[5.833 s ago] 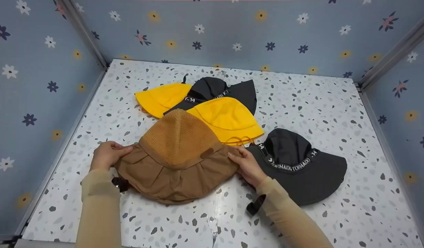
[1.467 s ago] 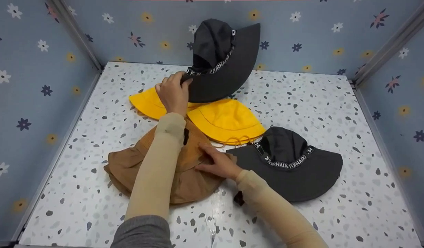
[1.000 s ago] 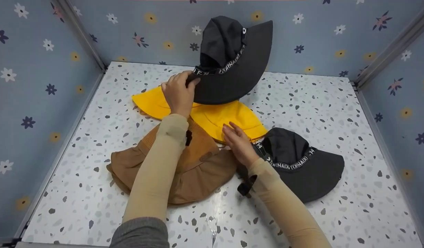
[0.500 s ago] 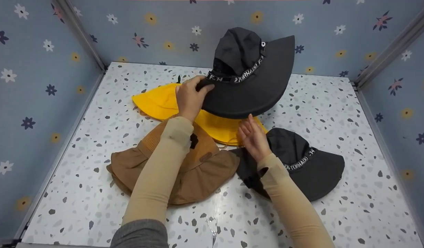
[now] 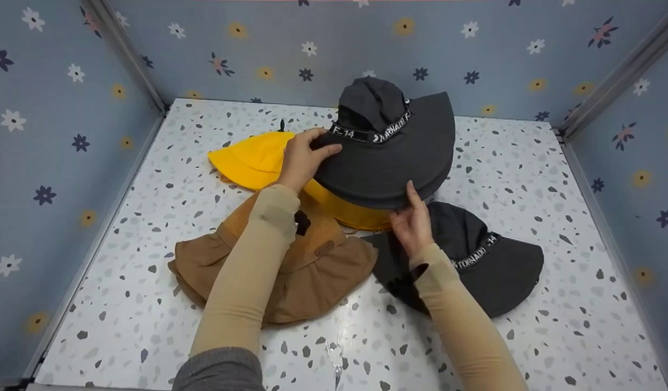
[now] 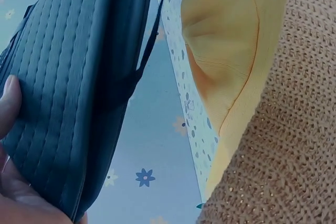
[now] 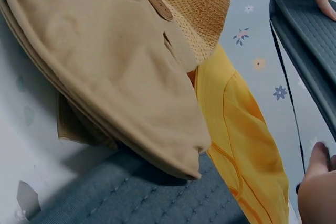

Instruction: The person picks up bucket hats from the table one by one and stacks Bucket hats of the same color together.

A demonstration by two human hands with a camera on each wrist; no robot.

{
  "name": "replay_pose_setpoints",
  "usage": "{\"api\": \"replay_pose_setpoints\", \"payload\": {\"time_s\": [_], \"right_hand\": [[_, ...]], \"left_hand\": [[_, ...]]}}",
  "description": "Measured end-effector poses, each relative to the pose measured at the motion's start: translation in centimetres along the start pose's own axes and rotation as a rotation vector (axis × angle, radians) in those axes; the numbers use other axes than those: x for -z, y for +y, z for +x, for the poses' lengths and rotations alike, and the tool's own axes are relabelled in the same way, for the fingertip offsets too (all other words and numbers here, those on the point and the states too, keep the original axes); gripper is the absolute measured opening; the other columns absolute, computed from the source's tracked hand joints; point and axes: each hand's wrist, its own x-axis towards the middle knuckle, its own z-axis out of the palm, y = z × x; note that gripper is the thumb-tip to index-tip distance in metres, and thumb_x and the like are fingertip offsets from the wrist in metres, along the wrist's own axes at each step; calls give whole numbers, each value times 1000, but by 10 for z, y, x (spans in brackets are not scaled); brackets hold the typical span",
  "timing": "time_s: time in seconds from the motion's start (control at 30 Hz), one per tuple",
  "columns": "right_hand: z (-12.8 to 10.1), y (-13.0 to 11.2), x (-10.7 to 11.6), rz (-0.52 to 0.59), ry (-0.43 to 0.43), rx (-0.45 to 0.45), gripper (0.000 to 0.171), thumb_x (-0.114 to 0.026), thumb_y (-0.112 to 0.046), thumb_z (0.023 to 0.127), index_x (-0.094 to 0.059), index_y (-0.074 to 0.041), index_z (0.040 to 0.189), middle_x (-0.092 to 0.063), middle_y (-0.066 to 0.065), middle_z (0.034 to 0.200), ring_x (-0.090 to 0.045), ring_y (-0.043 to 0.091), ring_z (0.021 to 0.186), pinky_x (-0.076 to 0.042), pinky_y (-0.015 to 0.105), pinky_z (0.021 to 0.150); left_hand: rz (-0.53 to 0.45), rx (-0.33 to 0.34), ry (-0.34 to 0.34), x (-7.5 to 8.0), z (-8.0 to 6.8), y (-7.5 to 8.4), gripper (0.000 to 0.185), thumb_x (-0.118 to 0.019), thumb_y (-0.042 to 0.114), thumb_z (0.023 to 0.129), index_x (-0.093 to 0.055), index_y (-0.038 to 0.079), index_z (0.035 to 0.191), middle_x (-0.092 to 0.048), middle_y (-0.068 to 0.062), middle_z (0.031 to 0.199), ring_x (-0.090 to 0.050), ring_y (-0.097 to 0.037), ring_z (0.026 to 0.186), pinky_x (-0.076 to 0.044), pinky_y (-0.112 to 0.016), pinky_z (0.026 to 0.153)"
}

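Note:
A dark grey sun hat (image 5: 388,157) with a lettered band is held up, crown toward the back wall and brim facing forward. My left hand (image 5: 307,157) pinches the left side of its brim, thumb on top. At the front edge of the brim, my right hand (image 5: 413,222) grips it, one digit on the upper face and the other fingers curled below. In the left wrist view the stitched brim (image 6: 52,93) lies against the left fingers, and a thin dark strap hangs beneath it. The right wrist view shows the right hand (image 7: 317,187) beside the brim's edge.
A brown hat (image 5: 312,282) with a woven crown lies under the left forearm. Two yellow hats (image 5: 252,157) lie behind it, one mostly hidden by the held hat. A second dark hat (image 5: 497,277) lies at the right, partly under the right forearm. Patterned walls enclose the speckled table (image 5: 573,336).
My left hand has carried the dark hat right and then lower, closer to me. The right hand has left the brown hat and come up to the dark hat's front brim.

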Motion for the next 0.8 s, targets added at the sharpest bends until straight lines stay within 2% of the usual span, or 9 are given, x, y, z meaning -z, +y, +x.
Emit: {"api": "replay_pose_setpoints", "payload": {"time_s": [0.13, 0.27, 0.47, 0.7, 0.8], "right_hand": [[0, -7, 0, 104, 34, -44, 22, -65, -13, 96, -62, -9, 118, -71, 6, 111, -67, 19, 104, -57, 35, 85], [0, -12, 2, 136, 42, -81, 20, -63, -9, 96, -61, -8, 116, -71, 7, 108, -68, 21, 103, -58, 36, 84], [-3, -18, 5, 139, -6, -104, 28, -56, -1, 98, -57, -12, 124, -68, 8, 113, -67, 23, 106, -56, 39, 92], [-15, -26, 5, 95, -77, -30, 48, -48, 14, 96, -50, -15, 134, -63, 8, 122, -65, 24, 111, -54, 42, 96], [-20, -30, 4, 62, -110, 0, 57, -42, 17, 96, -45, -18, 141, -60, 7, 128, -60, 24, 120, -50, 42, 103]], "left_hand": [[-18, 9, -54, 1, -1, -2, 42, -73, 30, 91, -66, 11, 128, -66, -8, 126, -62, -21, 109, -51, -34, 98], [-31, 15, -91, 1, 0, -5, 39, -73, 29, 91, -67, 9, 125, -67, -10, 122, -62, -22, 103, -52, -35, 95], [-34, 18, -116, 0, 2, -8, 39, -73, 30, 91, -67, 9, 123, -67, -10, 120, -61, -21, 101, -52, -35, 95], [-36, 18, -125, -3, 3, -10, 36, -73, 29, 92, -67, 9, 122, -67, -10, 119, -60, -22, 101, -51, -35, 94], [-33, 15, -119, -6, 2, -11, 37, -72, 29, 92, -67, 10, 123, -67, -10, 119, -61, -22, 101, -51, -35, 93]]}}
